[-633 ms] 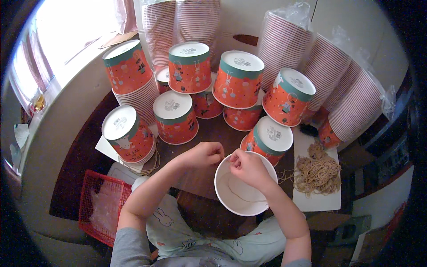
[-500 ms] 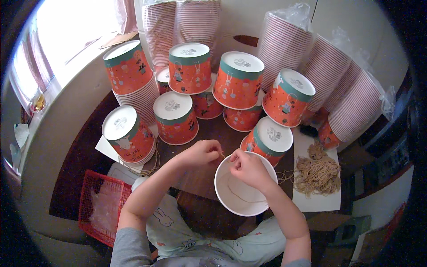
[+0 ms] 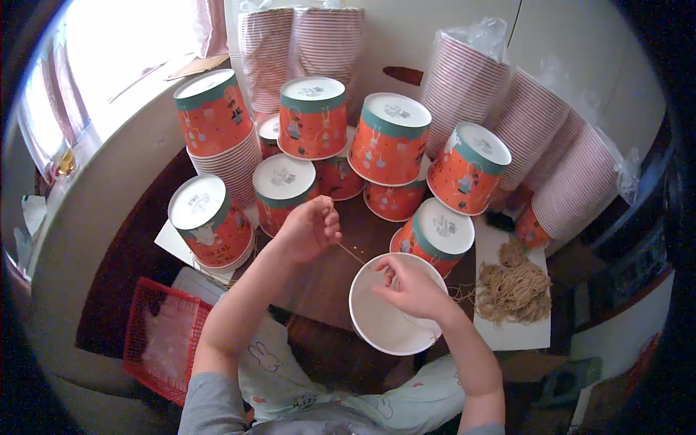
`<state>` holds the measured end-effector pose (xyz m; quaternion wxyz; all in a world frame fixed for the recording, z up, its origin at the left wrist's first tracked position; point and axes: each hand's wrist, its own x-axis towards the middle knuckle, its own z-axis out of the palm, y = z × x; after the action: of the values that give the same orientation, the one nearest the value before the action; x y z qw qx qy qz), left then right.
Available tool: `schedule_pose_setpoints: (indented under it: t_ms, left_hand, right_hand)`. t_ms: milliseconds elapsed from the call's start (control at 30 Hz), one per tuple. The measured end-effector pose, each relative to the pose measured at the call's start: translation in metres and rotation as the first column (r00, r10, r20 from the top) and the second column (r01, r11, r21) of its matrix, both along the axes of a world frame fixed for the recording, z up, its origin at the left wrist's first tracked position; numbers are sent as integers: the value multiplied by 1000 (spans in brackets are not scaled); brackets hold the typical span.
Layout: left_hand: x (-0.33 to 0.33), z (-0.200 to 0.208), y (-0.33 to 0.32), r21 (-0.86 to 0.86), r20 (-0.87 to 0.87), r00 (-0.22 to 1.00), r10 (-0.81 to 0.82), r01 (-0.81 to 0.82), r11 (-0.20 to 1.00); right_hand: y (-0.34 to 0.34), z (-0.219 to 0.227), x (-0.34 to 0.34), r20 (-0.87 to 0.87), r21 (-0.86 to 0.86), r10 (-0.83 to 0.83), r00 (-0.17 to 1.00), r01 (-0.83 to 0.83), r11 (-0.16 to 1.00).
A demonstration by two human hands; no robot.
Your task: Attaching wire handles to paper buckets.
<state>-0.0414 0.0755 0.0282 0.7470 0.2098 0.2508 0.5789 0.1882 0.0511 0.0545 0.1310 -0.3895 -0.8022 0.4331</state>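
A white-lined paper bucket (image 3: pixel 384 330) is tilted in front of me, its open mouth facing up toward me. My left hand (image 3: pixel 310 228) is raised left of the rim, its fingers closed on a thin tan string (image 3: pixel 351 253). That string runs taut down to the bucket's far-left rim. Over the mouth is my right hand (image 3: pixel 412 285), loosely curled with the thumb apart from the fingers; I see nothing held in it. Just behind stands an upturned orange bucket (image 3: pixel 438 232) with a green band and white base.
Several upturned orange buckets (image 3: pixel 312 119) stand stacked across the table (image 3: pixel 319 290). Tall plastic-wrapped bucket stacks (image 3: pixel 464 90) line the back and right. A tangled pile of tan string (image 3: pixel 515 286) lies on a white board (image 3: pixel 507 337) at right. A red basket (image 3: pixel 130 333) sits at lower left.
My left hand has moved up and left away from the rim, drawing the string out. The string seen inside the bucket has mostly gone from view. My right hand's fingers have loosened.
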Motion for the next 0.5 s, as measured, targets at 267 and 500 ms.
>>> schedule_pose_setpoints:
  t_ms: [267,500]
  left_hand:
    - [-22,6,4,100,54,994,100,-105,989]
    - [-37,20,-6,214,-37,991,132,-122,969]
  right_hand:
    - [-42,-6,-16,393,451,3,920,-196,871]
    - [-26,10,6,488,280,257,834,-429,859]
